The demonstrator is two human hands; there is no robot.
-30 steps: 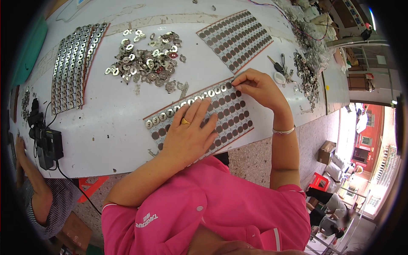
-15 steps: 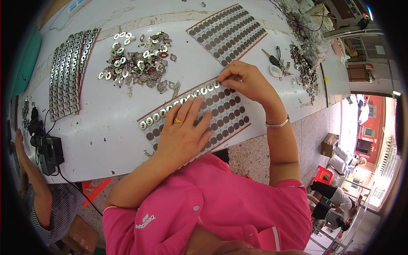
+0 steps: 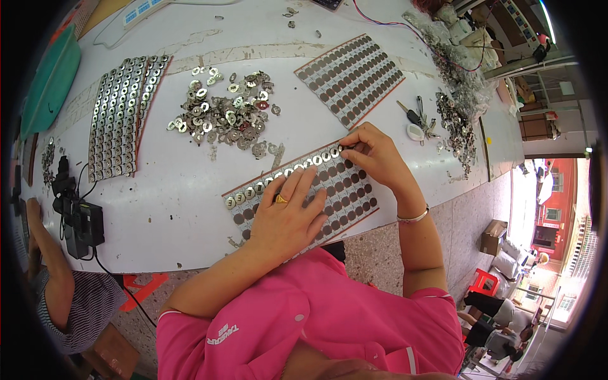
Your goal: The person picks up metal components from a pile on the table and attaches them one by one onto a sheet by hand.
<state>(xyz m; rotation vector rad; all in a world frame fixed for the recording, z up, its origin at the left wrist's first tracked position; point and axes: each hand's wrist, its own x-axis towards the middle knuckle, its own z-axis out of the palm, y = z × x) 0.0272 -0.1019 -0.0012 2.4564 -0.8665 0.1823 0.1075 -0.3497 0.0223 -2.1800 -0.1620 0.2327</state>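
Observation:
Before me, at a slant, lies a panel (image 3: pixel 335 209) of joined pieces with rows of dark round spots and reddish edge strips. Shiny round metal pieces (image 3: pixel 259 188) line its far row. My left hand (image 3: pixel 288 212), a ring on one finger, rests on the panel with its fingers spread, covering part of it. The thumb and forefinger of my right hand (image 3: pixel 373 155) are pinched together at the right end of the metal row; whatever sits between them is too small to make out. A heap of loose metal pieces (image 3: pixel 231 111) lies beyond the panel.
Panels covered with metal pieces (image 3: pixel 114 120) lie at left, another dark-spotted panel (image 3: pixel 351 79) at far right. Keys (image 3: pixel 415 117) and scattered scrap (image 3: pixel 457 130) sit further right. A black power adapter (image 3: pixel 85 221), a green basin (image 3: pixel 54 95) and a co-worker's arm (image 3: pixel 50 253) are at left.
The whole view has shifted, so the table's things appear lower and further right. My left hand stays flat on the panel, and my right stays pinched at the row's right end.

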